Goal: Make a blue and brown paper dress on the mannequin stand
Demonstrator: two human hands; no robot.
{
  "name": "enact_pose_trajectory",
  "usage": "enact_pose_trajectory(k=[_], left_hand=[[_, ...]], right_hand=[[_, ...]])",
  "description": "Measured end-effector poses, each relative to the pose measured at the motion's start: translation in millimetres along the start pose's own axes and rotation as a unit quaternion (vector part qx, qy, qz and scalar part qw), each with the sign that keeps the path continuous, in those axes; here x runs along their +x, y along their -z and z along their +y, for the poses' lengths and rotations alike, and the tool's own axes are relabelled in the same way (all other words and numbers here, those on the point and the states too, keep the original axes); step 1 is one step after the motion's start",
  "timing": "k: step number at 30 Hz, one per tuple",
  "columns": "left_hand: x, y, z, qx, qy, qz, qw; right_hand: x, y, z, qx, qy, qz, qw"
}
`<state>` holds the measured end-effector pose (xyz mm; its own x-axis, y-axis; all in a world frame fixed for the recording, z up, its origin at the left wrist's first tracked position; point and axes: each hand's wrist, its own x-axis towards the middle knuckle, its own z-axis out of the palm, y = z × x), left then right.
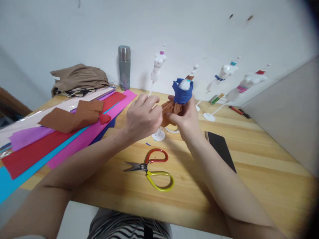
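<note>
Above the middle of the table, my right hand (188, 118) is closed round the waist of a small white dress form (185, 85). Blue crepe paper (183, 93) wraps the form's chest, and a brown band circles its neck. Below the blue, brown crepe paper (168, 111) is gathered at the waist like a skirt. My left hand (144, 116) is closed in a pinch on the left edge of the brown paper; its fingertips are partly hidden. Scissors (143, 167) with one red and one yellow handle lie partly spread in front of both hands.
Several other white dress forms (159, 61) stand at the back. A phone (220, 149) lies at right, near markers (236, 110). Coloured crepe paper sheets (57, 142), a brown paper piece (74, 116) and folded cloth (79, 78) cover the left side. A flask (124, 68) stands by the wall.
</note>
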<state>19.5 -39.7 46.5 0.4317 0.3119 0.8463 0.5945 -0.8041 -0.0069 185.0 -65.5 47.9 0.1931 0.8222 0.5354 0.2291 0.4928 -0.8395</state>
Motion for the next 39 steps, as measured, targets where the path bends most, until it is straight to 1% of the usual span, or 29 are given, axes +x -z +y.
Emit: enact_pose_trajectory(k=[2,5,10,15,18,23,25,30,32,36,39], left_hand=[[-1,0,1,-0.005,0.001,-0.006,1.000],[-3,-1,4,-0.015,0.006,-0.031,0.999],[-4,-1,9,0.004,-0.023,-0.033,0.999],[-4,-1,6,0.024,-0.042,-0.047,0.998],[-3,0,3,0.006,-0.035,-0.046,0.998],[-2,1,3,0.013,-0.044,-0.043,0.998],[-2,1,5,0.005,-0.038,-0.048,0.998],[0,0,9,-0.031,-0.019,-0.056,0.998],[0,0,10,-0.022,-0.028,-0.060,0.998],[1,3,10,0.021,-0.072,-0.067,0.995],[4,8,10,0.005,-0.065,-0.086,0.994]], right_hand=[[-1,-1,-3,-0.001,0.002,0.004,1.000],[-2,-2,-5,-0.002,-0.005,0.009,1.000],[-3,-3,-6,-0.009,-0.007,0.003,1.000],[-3,-2,-5,-0.016,-0.003,-0.004,1.000],[-3,1,-4,-0.010,-0.004,-0.015,1.000],[-2,4,-4,0.033,0.002,-0.047,0.998],[-2,5,-3,0.034,0.011,-0.040,0.999],[-1,3,5,0.018,0.027,0.000,0.999],[-1,2,8,0.019,0.032,0.002,0.999],[-1,3,6,0.027,0.025,-0.005,0.999],[-2,3,3,0.037,0.011,-0.007,0.999]])
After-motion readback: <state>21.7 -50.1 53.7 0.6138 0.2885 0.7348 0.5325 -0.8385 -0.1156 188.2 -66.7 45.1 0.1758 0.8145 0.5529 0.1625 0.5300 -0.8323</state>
